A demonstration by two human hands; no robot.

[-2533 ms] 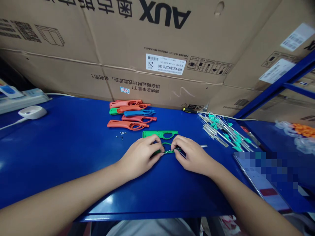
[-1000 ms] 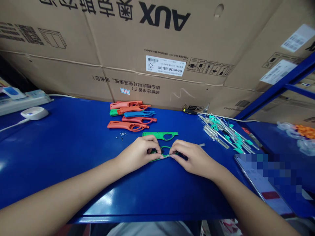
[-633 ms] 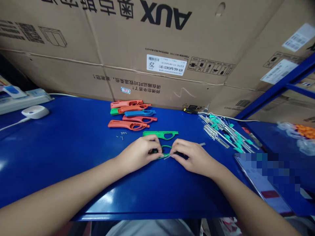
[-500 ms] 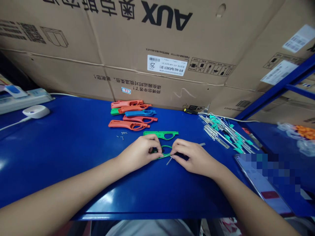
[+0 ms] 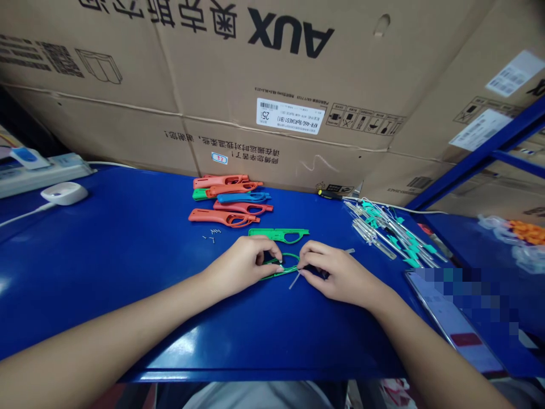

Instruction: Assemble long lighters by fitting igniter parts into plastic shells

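In the head view a green lighter shell half [image 5: 292, 255] with a trigger loop lies on the table between my hands, its left part mostly covered. My left hand [image 5: 244, 258] is closed over it, thumb and forefinger pinched together. A tiny pale piece seems to be at those fingertips, too small to name. At the shell's right end my right hand [image 5: 334, 270] pinches its narrow tip. A thin clear strip [image 5: 294, 279] sticks out below the right fingertips. Just beyond lies another green shell half [image 5: 279, 232], inner side up.
Several orange, red and blue lighter shells [image 5: 223, 218] are stacked at the back, with small screws [image 5: 212, 232] before them. At right are metal rods with teal tabs [image 5: 389, 227], a screwdriver [image 5: 328, 194] and a phone [image 5: 457, 324]. A cardboard box [image 5: 221, 96] walls the back.
My left fingertips have lifted slightly and parted a little from the shell, showing more of its loop and left part. My right hand stays at the tip. The view has shifted slightly.
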